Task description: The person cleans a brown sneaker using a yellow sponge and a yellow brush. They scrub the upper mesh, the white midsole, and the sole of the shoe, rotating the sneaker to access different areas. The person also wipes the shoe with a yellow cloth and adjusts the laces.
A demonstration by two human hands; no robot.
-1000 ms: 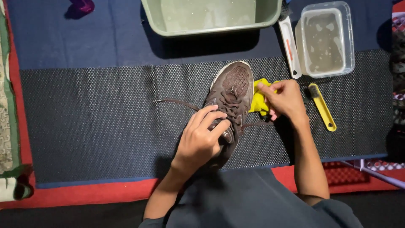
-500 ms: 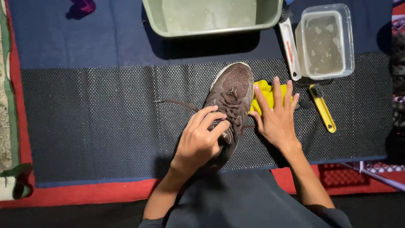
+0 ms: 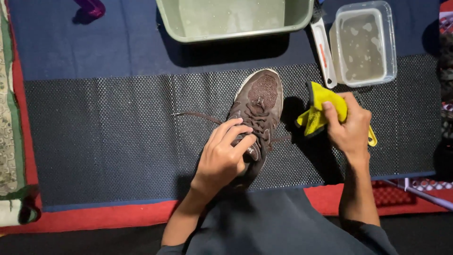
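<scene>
Moved: since half a second ago my right hand (image 3: 350, 123) has lifted off the side of the shoe (image 3: 255, 115) and drawn away to the right, taking the cloth (image 3: 322, 107) with it; my left hand (image 3: 225, 158) has kept its place.
Left hand: fingers curled and clamped over the heel half of the shoe, fingertips by the laces.
Right hand: closed on the yellow cloth, which bunches out to the left of my fingers; it is just beside the shoe, not touching it.
Shoe: dark brown, lying on the mat (image 3: 118, 137) with its toe pointing away from me, near the middle of the view.
Lace: one loose end (image 3: 196, 114) trails left across the mat; another short end shows on the right side of the shoe.
Mat: black, dotted weave, spread over a blue sheet (image 3: 94, 52); a red edge (image 3: 94, 218) shows along the near side.
Basin: green (image 3: 236, 21), holding cloudy water, beyond the shoe at the far edge.
Tub: clear plastic (image 3: 363, 45), cloudy water inside, right of the basin.
Brush: white handle (image 3: 324, 52), lying between basin and tub.
Yellow tool: its tip (image 3: 372, 139) shows under my right hand; I cannot tell its kind.
Purple thing: far left corner (image 3: 90, 6), too cut off to tell.
Lap: dark cloth (image 3: 278, 226) at the near edge.
</scene>
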